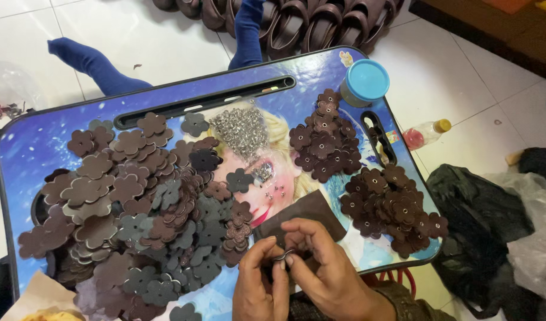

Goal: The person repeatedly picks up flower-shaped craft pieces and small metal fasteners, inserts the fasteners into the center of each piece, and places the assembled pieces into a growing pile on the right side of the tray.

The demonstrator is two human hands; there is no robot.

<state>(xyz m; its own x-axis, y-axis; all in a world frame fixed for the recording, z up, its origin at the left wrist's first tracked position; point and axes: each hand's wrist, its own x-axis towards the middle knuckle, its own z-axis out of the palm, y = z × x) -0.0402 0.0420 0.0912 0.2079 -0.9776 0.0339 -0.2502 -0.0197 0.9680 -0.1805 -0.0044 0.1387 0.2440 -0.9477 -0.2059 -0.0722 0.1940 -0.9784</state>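
Both hands meet at the near edge of the lap tray (41, 134), and pinched between them is one small flower-shaped piece (283, 256), dark with a dull metal glint at its middle. The left hand (261, 285) closes thumb and forefinger on one side of it, the right hand (320, 264) nips the other side with curled fingertips, so both grips are narrow and tight on the same piece. It looks thin and light, soft enough to bend like leather or faux leather, so it is probably best taken by the petals' edges, as here, with the centre left free. Just under the hands a flat brown patch (308, 211) of the same stuff lies on the tray. Further up the tray a few loose rivets (277, 191) sit scattered, and beyond them a heap of small silvery eyelets (240, 128), hard and shiny, likely to roll. On the tray's left side a big loose pile of plain flower cut-outs (130, 202) spreads, matte brown and grey, scalloped at the edges. On its right side two heaps of riveted flowers (392, 205) lie, each with a bright dot in the middle. A blue-lidded tub (363, 82) stands at the tray's far right corner.
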